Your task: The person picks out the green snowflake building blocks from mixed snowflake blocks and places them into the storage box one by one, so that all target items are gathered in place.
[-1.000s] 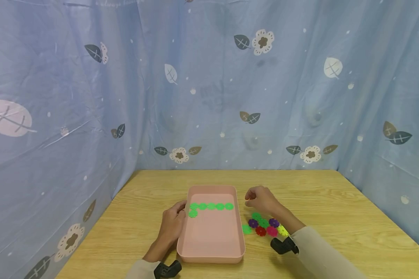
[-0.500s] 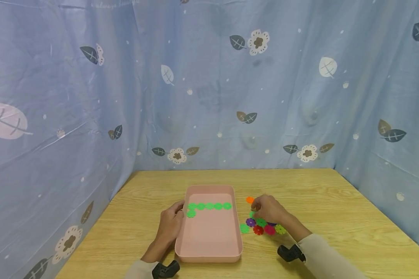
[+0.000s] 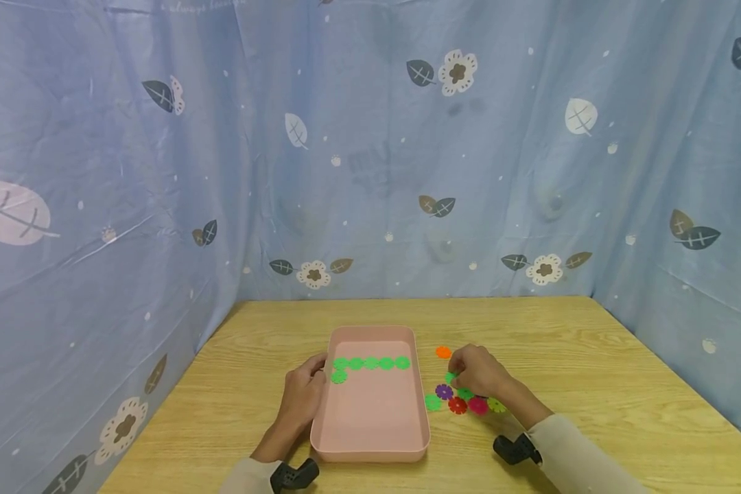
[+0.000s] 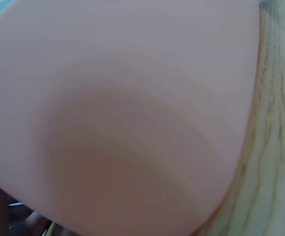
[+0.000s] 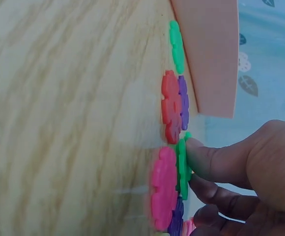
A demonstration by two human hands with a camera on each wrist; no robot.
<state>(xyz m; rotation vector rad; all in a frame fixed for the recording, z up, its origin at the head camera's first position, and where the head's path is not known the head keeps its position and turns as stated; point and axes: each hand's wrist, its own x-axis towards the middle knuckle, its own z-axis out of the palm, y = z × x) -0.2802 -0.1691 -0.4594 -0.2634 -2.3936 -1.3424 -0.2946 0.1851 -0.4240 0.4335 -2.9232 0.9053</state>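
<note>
A pink rectangular tray [image 3: 370, 455] stands in front of me, and my left hand [image 3: 302, 394] holds its left side, thumb at the rim. Inside, several green snowflake discs [image 3: 371, 363] form a row across the far part, with another green disc [image 3: 339, 377] below the row's left end. To the right of the tray, my right hand [image 3: 480, 374] bends over a small heap of discs. Its thumb and fingers pinch at a green snowflake disc [image 3: 450, 377], partly hidden by the fingers. The tray's pink wall [image 4: 132, 98] fills most of the left wrist view.
Around the right hand lie a purple disc [image 3: 444, 392], a red disc [image 3: 457, 405], a pink disc [image 3: 478, 405], a yellow disc [image 3: 497, 405] and a green disc [image 3: 433, 402] beside the tray. An orange disc [image 3: 443, 352] lies farther back. A patterned blue curtain [image 3: 370, 137] surrounds the wooden table [image 3: 531, 322].
The right hand has come down and nearer from beside the tray's far right corner to the heap. The orange disc, earlier at its fingers, now lies on the table. The left hand stays put.
</note>
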